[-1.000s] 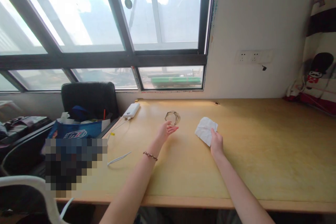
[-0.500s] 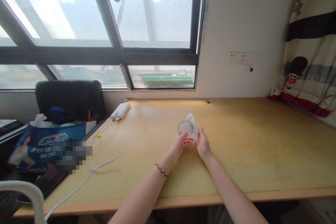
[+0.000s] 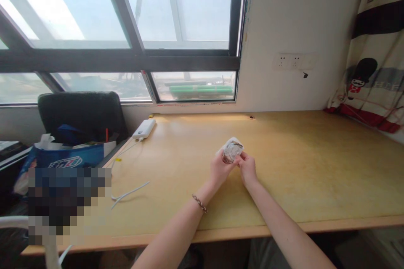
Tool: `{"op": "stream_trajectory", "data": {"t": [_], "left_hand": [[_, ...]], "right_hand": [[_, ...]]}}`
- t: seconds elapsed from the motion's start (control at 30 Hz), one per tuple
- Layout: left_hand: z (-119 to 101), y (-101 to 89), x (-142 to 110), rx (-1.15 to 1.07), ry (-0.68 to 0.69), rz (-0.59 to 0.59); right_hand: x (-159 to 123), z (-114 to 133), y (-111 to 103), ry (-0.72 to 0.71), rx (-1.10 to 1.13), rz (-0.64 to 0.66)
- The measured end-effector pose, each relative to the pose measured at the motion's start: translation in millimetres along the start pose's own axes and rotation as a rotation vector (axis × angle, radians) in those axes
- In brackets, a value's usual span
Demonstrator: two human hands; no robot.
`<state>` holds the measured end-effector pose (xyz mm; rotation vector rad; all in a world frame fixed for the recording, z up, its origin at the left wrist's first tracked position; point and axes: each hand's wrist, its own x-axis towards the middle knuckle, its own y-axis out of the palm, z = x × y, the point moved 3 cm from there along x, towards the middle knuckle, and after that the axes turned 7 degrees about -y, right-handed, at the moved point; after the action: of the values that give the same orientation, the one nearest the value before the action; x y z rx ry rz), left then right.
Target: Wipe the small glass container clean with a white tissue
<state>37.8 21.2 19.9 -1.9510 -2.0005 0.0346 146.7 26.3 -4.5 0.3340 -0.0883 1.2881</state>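
Above the middle of the wooden table (image 3: 299, 168), my left hand (image 3: 219, 170) is closed around a white tissue (image 3: 232, 152) and a silver bangle (image 3: 241, 146). The bangle's ring lies against the tissue, its opening turned up toward me. My right hand (image 3: 248, 169) is closed at the lower right edge of the bangle and tissue, fingertips pinched together there. What exactly those fingertips grip is partly hidden. A braided bracelet (image 3: 200, 203) circles my left wrist.
A white power bank (image 3: 144, 129) with a white cable (image 3: 131, 192) sits at the table's left edge. Beyond that edge stand a black chair (image 3: 80, 109) and a blue bag (image 3: 72, 159). A window and a wall with sockets (image 3: 288, 61) rise behind; a curtain (image 3: 369, 80) hangs right.
The bangle and tissue have turned and shifted slightly right. My left hand now wraps their left side, and my right hand has gone from fingers extended beside the tissue to pinching at its edge.
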Motion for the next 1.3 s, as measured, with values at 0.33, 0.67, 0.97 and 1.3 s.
{"op": "stream_trajectory", "data": {"t": [0.33,0.67,0.97,1.3], "left_hand": [[-0.2,-2.4,-5.1,0.198,0.138,-0.013],[0.3,-11.8,7.0,0.399,0.154,0.042],[-1.7,-14.6,6.4,0.309,0.131,0.105],[-2.4,3.7,8.5,-0.300,0.047,0.305]], "right_hand": [[0.3,19.2,-12.3,-0.226,-0.455,-0.089],[6.4,3.6,-14.1,-0.097,-0.645,-0.071],[4.6,20.1,-15.4,-0.224,-0.855,-0.105],[3.2,-19.8,-11.9,0.273,-0.244,-0.031]]}}
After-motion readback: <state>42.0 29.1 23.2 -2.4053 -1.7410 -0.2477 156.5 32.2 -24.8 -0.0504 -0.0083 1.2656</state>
